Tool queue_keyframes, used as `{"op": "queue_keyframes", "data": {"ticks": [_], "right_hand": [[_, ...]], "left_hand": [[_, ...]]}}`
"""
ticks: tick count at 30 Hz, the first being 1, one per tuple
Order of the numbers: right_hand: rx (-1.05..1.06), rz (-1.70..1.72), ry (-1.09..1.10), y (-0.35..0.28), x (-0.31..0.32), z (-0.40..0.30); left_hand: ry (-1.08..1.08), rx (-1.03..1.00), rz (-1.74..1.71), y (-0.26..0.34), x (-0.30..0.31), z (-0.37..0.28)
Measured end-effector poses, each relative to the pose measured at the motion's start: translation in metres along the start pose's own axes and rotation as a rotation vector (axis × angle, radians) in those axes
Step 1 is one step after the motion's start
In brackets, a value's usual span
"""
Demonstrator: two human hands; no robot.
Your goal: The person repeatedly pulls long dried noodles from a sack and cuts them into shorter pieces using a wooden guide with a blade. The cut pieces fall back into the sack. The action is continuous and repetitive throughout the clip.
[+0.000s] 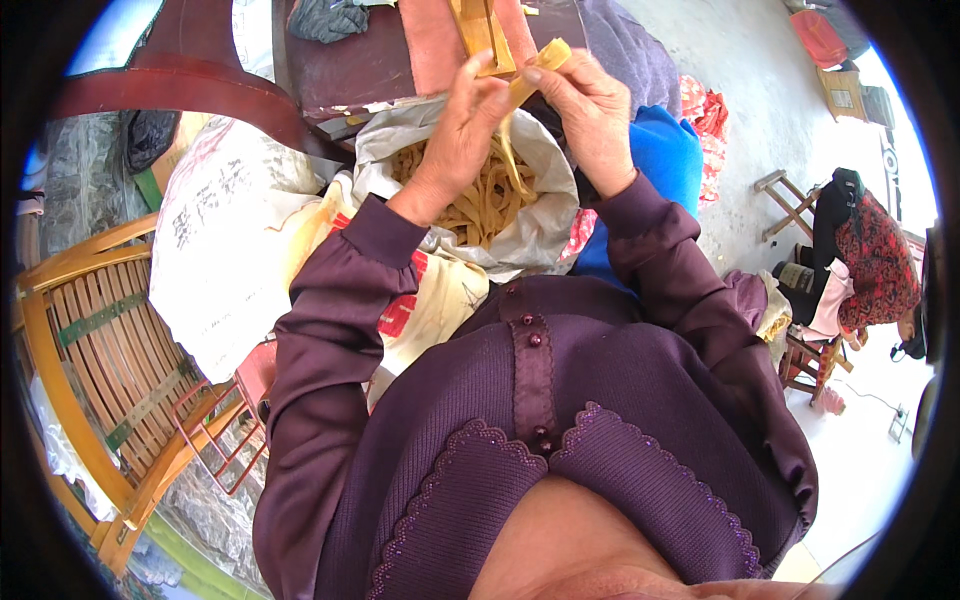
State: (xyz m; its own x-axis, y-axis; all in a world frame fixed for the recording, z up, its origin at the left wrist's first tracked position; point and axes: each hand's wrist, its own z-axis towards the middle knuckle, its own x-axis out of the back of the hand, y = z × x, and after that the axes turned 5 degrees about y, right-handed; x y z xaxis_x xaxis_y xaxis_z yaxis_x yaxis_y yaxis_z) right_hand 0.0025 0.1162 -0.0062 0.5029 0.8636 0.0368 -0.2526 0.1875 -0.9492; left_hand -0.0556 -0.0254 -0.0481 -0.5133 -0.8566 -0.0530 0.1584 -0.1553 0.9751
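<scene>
A pale yellow strip is held between my two hands, its upper end broad and layered. My right hand pinches it between thumb and fingers near that end. Lower on the same strip, my left hand grips it, partly hiding it. The strip's tail hangs into a white woven sack. Inside the sack lies a tangled heap of similar yellow strips. Just beyond my fingers, a wooden block with a thin rod along it rests on a pink cloth.
The cloth covers part of a dark red bench. Left stand a stuffed white sack and a slatted wooden chair. Blue fabric lies right of the sack. Farther right, a person in patterned red clothing is near a wooden stool.
</scene>
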Motion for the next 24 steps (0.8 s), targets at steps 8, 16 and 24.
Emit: {"op": "queue_keyframes", "data": {"ticks": [8, 16, 24], "right_hand": [[0.469, -0.376, -0.231, 0.0, -0.008, -0.021], [-0.111, -0.089, -0.296, -0.008, -0.016, -0.045], [0.04, -0.177, -0.11, -0.013, -0.02, -0.021]], "left_hand": [[-0.169, 0.818, -0.748, 0.019, 0.004, -0.007], [-0.076, 0.669, -0.807, -0.014, 0.018, -0.008], [-0.425, 0.614, -0.587, 0.004, 0.009, -0.001]]}}
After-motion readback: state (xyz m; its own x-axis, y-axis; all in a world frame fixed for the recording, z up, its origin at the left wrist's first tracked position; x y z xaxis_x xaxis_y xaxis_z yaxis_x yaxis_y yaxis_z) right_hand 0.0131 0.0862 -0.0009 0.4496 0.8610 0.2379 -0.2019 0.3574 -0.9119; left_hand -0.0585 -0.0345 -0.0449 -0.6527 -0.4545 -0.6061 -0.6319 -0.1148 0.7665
